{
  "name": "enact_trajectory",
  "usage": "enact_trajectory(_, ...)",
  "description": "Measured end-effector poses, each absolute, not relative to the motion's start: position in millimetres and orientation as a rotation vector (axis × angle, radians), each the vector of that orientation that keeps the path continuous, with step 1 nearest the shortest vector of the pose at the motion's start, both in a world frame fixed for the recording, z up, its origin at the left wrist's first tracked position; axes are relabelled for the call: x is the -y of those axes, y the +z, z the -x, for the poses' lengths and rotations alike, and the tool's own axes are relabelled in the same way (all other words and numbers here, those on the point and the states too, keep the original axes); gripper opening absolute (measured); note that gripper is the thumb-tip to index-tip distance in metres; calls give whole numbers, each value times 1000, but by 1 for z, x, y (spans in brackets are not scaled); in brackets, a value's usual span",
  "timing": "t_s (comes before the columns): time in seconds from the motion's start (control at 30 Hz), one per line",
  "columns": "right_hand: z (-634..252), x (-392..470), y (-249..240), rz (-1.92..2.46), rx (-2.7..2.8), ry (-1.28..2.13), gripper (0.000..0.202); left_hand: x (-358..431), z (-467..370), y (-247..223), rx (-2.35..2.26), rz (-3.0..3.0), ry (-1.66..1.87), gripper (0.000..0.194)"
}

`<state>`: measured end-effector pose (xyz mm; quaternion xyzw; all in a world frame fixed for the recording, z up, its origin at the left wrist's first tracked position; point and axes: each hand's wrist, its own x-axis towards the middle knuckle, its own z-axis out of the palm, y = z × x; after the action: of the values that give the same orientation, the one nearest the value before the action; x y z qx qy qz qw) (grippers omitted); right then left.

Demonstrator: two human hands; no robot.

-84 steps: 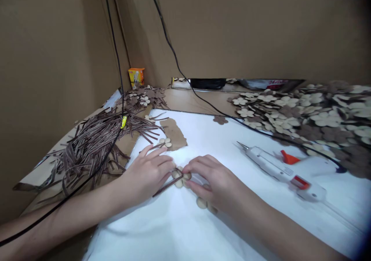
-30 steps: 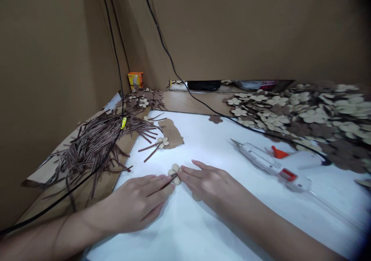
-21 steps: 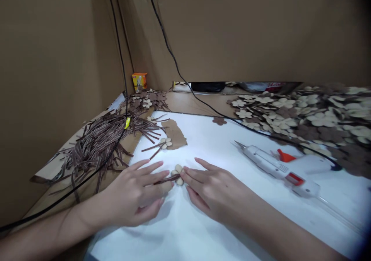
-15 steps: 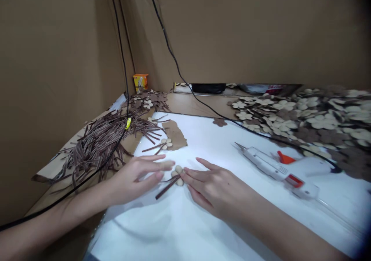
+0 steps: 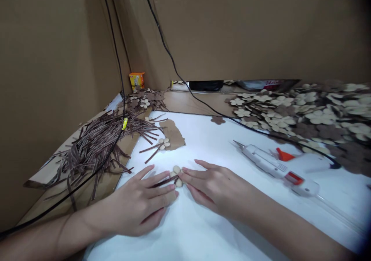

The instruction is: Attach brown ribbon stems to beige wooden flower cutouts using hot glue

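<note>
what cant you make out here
All in the head view:
Flower: right side, hidden by the right hand.
Strap: left end, hidden by the left hand.
Glue stick: far end, lost at the dark right edge.
Flower pile: cut off by the right edge.
Box: print, too small.

Corner of a small handcraft workshop
A glue gun (image 5: pixel 268 161) lies on a white work surface (image 5: pixel 179 230), with a heap of ribbon strips (image 5: pixel 97 139) on the left and a pile of cut-out flowers (image 5: pixel 321 116) on the right; the dimly lit walls (image 5: pixel 232 33) are probably cardboard.
</note>
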<state>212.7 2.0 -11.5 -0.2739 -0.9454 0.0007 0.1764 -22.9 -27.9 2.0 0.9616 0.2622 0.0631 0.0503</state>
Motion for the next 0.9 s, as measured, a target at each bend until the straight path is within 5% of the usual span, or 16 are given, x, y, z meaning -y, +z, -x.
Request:
enact_trajectory(0.27,-215,-3,-18,620,2694,-268,32,25,24,0,-757,-2937,196,41)
enact_trajectory(0.9,-219,-10,-24,561,2718,-311,34,27,24,2,-781,-2945,255,40)
